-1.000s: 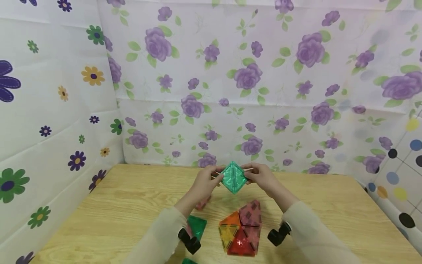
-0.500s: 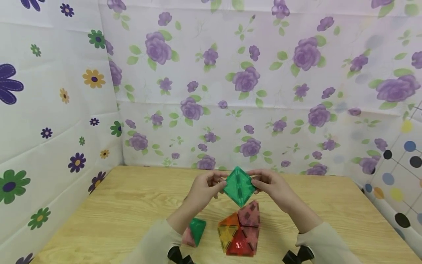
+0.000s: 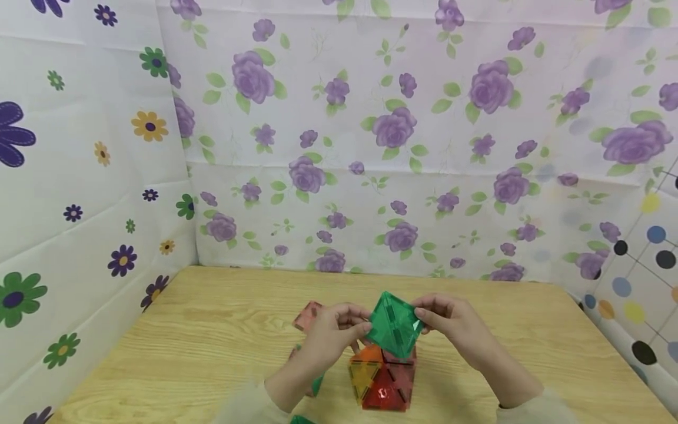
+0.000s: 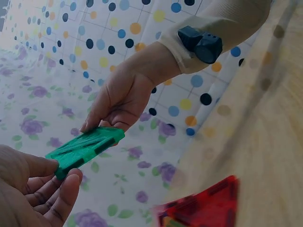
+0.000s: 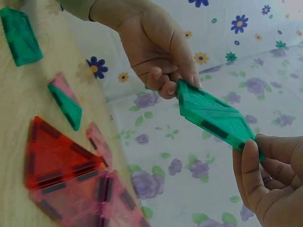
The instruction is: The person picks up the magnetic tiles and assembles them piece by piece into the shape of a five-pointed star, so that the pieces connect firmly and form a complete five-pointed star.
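Two green triangular magnetic tiles (image 3: 394,325), joined edge to edge as a diamond, are held up between both hands. My left hand (image 3: 331,335) pinches the left corner between thumb and fingers. At the opposite corner, my right hand (image 3: 458,324) does the same. Seen in the left wrist view, the green diamond (image 4: 85,149) tilts between the two hands. Below it on the table is a group of joined magnetic tiles: a red tile (image 3: 385,393), a yellow tile (image 3: 364,377), an orange tile (image 3: 368,355) and pink tiles (image 3: 404,377). The diamond overlaps the group's far part in the head view.
A pink tile (image 3: 307,317) lies on the wooden table (image 3: 238,330) beyond my left hand. Partly behind my left wrist is a green and pink piece (image 3: 318,386). Another green tile (image 5: 21,37) shows in the right wrist view. Flowered cloth (image 3: 339,147) hangs behind the table.
Both hands have come down and nearer with the green diamond, which has shifted slightly right and tilted, from beyond the tile group to over its far part.
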Demonstrator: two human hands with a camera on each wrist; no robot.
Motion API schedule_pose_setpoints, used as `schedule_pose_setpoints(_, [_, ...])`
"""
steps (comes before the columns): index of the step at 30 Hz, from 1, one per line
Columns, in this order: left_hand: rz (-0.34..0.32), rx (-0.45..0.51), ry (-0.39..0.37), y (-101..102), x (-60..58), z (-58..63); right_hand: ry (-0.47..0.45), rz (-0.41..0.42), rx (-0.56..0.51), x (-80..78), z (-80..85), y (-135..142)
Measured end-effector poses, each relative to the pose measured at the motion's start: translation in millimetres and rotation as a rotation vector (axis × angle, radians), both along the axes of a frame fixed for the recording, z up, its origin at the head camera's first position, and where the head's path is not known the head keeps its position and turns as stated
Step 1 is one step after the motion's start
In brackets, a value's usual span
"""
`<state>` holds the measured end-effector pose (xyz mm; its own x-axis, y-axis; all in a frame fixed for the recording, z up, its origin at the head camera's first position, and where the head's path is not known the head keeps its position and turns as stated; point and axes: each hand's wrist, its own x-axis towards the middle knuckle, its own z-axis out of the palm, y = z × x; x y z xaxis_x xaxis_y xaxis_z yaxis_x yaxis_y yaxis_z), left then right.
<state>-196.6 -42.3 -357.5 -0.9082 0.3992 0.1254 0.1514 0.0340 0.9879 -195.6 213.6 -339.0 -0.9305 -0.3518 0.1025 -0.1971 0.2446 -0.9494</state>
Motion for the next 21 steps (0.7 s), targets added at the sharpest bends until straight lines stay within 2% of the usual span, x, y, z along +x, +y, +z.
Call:
schedule_pose_setpoints(6, [-0.054, 0.05, -0.14, 8.9, 16.4, -17.1, -0.039, 0.049, -0.002, 9.8, -17.4, 7.1])
schedule_pose_setpoints(11, [-0.069, 0.017, -0.155, 15.8, 27.2, -30.5, -0.08, 0.087, -0.027, 15.9, -32.0, 11.0])
schedule_pose_setpoints(14, [-0.076, 0.007, -0.191, 21.1, 34.7, -40.3, -0.127, 0.082, -0.027, 19.5, -40.5, 13.0])
schedule_pose_setpoints(21, [-0.075, 0.135, -0.381, 38.4, 51.5, -61.2, -0.174, 0.007, -0.01, 24.1, -62.2, 16.2])
